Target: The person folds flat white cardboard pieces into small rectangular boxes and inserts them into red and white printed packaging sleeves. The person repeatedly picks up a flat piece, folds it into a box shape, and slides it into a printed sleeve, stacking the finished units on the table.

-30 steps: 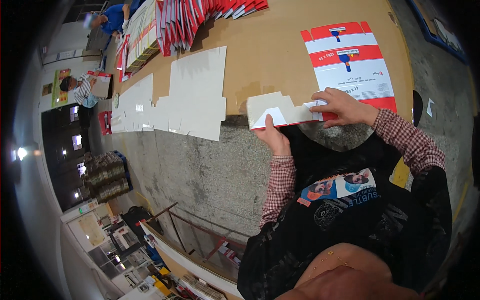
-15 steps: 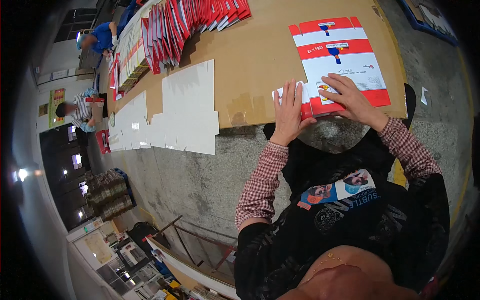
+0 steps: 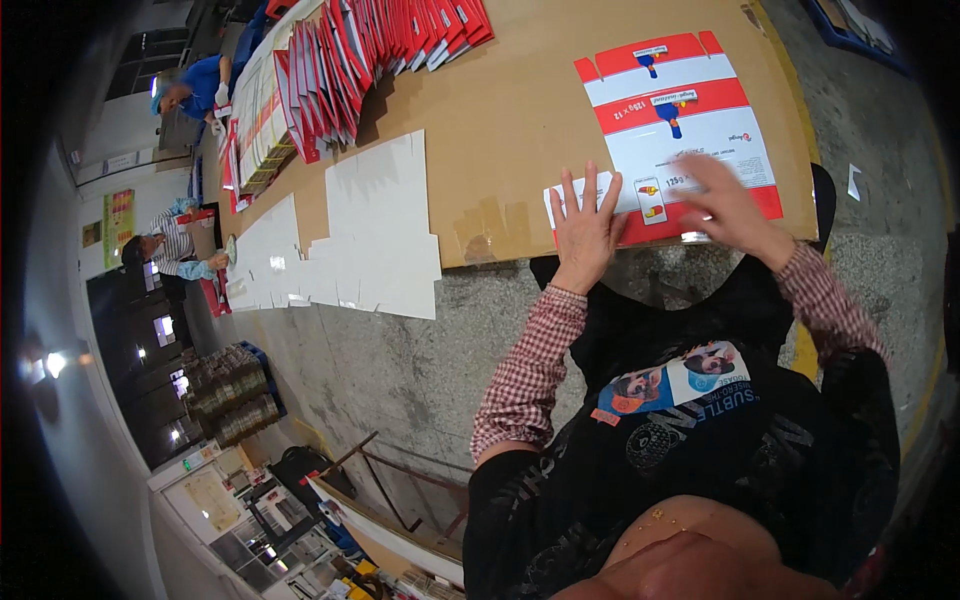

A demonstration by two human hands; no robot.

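A flat red and white printed carton blank [image 3: 690,130] lies near the table's front right, with blue and yellow pictures on it. My left hand [image 3: 588,228] rests on the blank's left flap, fingers spread, holding nothing. Over the blank's lower right part is my right hand [image 3: 735,212]. Its fingers are stretched out and blurred by motion, with nothing seen in them; whether they touch the board I cannot tell.
White board sheets [image 3: 385,230] with notched edges lie on the brown tabletop [image 3: 510,110] to the left. Red and white folded cartons [image 3: 330,85] lean in a long row behind them. Two people [image 3: 190,90] work at the far left. A pallet of stacked board [image 3: 235,390] stands beyond.
My right hand has moved right and lifted off the lower left print, uncovering it. My left hand stays on the flap with its fingers spread wider.
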